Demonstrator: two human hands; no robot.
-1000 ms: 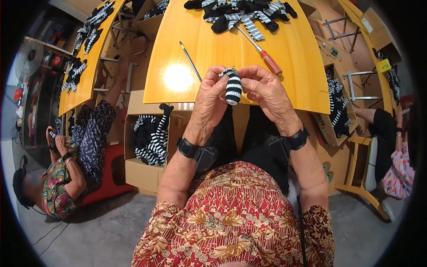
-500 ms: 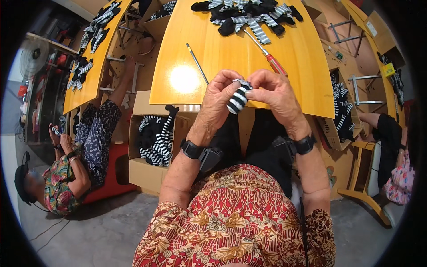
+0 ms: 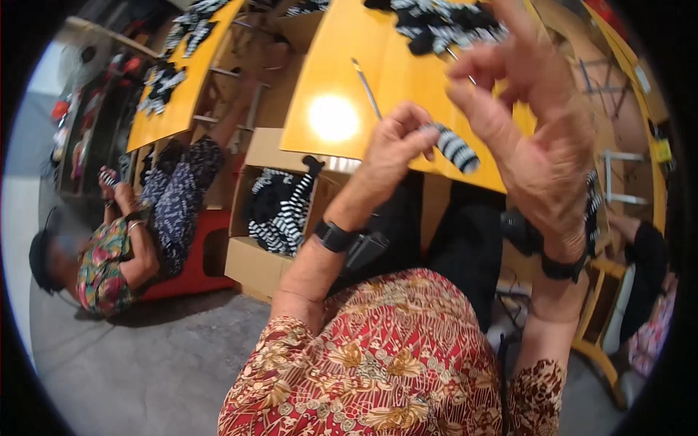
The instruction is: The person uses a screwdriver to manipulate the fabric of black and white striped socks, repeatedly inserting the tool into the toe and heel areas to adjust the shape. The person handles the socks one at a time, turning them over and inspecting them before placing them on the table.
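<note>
Between the thumb and fingers of my left hand (image 3: 396, 149) is one end of a small black-and-white striped knit piece, which looks like a sock (image 3: 456, 150). Its other end sticks out to the right over the table's near edge. My right hand (image 3: 538, 127) is raised close to the camera, apart from the sock. Its thumb and fingers are spread in a loose curve, with nothing visible between them. A thin metal rod (image 3: 366, 87) lies on the yellow table (image 3: 407, 80) beyond my left hand. My right hand hides the table's right part.
Striped and black socks (image 3: 436, 27) are heaped at the table's far end. A cardboard box (image 3: 254, 258) of striped socks stands left of my legs. One person (image 3: 109, 265) sits at far left holding a striped piece; another (image 3: 647, 291) sits at far right. More socks lie on the left table (image 3: 190, 76).
My right hand has let go of the sock and risen up to the right. The sock now points right from my left hand's pinch. The whole view has shifted.
</note>
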